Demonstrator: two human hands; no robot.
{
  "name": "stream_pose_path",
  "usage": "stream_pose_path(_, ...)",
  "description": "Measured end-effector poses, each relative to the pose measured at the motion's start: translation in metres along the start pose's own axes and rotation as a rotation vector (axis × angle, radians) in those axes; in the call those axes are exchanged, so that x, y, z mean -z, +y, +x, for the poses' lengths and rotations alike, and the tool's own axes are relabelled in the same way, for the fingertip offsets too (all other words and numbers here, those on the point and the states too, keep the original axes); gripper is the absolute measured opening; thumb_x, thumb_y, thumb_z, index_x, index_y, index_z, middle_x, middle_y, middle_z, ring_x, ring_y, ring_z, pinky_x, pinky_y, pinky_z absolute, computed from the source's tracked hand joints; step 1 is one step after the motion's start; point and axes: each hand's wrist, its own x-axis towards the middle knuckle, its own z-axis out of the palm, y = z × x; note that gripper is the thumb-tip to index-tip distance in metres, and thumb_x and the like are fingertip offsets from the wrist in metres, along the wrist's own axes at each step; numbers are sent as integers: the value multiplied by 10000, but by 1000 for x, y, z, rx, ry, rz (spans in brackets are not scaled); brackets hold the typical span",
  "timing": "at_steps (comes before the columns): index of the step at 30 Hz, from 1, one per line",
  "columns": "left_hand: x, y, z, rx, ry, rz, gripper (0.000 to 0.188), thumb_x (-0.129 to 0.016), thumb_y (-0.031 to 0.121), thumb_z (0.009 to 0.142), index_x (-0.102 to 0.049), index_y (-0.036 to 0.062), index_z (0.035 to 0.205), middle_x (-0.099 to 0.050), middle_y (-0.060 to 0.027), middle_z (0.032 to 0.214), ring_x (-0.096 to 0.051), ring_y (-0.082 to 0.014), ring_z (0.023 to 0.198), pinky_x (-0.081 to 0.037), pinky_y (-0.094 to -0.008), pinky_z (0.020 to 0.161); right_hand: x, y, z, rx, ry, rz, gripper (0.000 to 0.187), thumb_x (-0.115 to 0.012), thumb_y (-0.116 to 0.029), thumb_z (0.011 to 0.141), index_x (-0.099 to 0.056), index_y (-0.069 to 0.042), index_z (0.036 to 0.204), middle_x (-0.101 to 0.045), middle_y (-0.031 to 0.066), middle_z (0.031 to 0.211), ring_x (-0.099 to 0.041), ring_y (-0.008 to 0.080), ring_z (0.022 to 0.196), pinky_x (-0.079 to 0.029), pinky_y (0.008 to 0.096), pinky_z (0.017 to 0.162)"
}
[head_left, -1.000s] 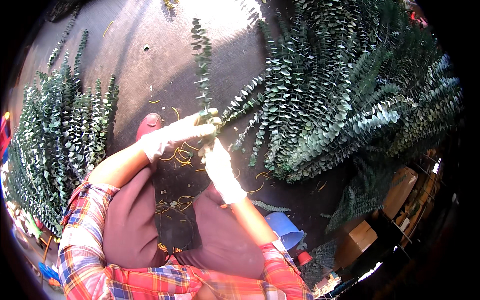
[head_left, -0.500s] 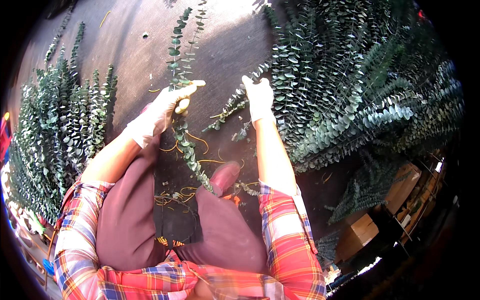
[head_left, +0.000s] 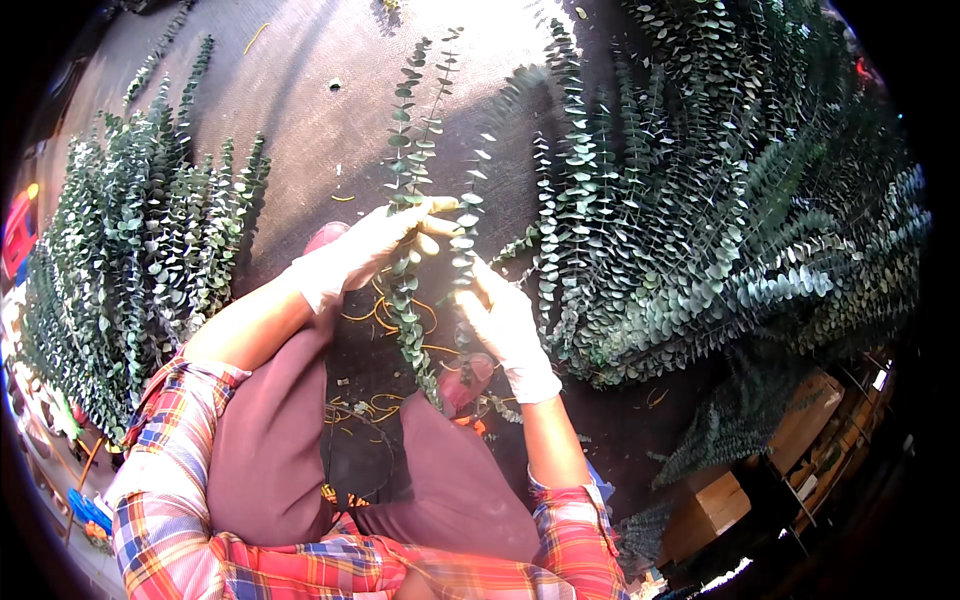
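My left hand (head_left: 375, 247), in a pale thin glove, is closed around a couple of eucalyptus stems (head_left: 402, 140). Their leafy tips point away from me, and the lower leafy part hangs down toward my knee. My right hand (head_left: 503, 318), gloved too, pinches a single eucalyptus sprig (head_left: 473, 195) that stands upright just right of the left hand's stems. Thumb and index finger of the left hand come close to this sprig; I cannot tell whether they touch it.
A big heap of eucalyptus branches (head_left: 690, 200) covers the right side. On the left lies a smaller bunch (head_left: 150, 220). Yellow rubber bands (head_left: 385, 310) are scattered on the dark mat near my shoe (head_left: 466, 385). Cardboard boxes (head_left: 712, 510) stand at the lower right.
My right hand has come away from the heap, toward me and the left hand, bringing a sprig upright. The left hand with its stems now appears further right and lower.
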Motion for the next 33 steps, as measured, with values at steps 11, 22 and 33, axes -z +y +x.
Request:
stream_pose_path(11, -4, -8, -9, -129, -272, -52, 780, -586, 458, 924, -276, -13, 1463, -529, -158, 1340, -609, -248, 1098, -539, -452, 910, -14, 8, 7, 291, -13, -187, 356, -601, -159, 891, -582, -42, 1226, -618, 142, 917, -618, 318, 835, -496, 380, 755)
stream_pose_path(22, -2, -10, -4, -149, 16, 185, 711, -358, 632, 953, -539, 10, 1246, -571, 21, 755, -580, -82, 809, -491, -281, 747, -18, 14, 29, -74, -84, 210, 481, -662, -164, 856, -561, -112, 1323, -678, 88, 1047, -641, 177, 881, -501, 295, 859)
stream_pose_path(33, -7, -2, -9, -82, 185, 265, 359, -603, 378, 947, -661, 64, 1111, -501, 49, 677, -480, -64, 727, -391, -230, 698, 89, 138, 39, -202, 451, 73, 262, -664, -139, 882, -701, -21, 1112, -715, 55, 1000, -637, 96, 814, -499, 222, 779)
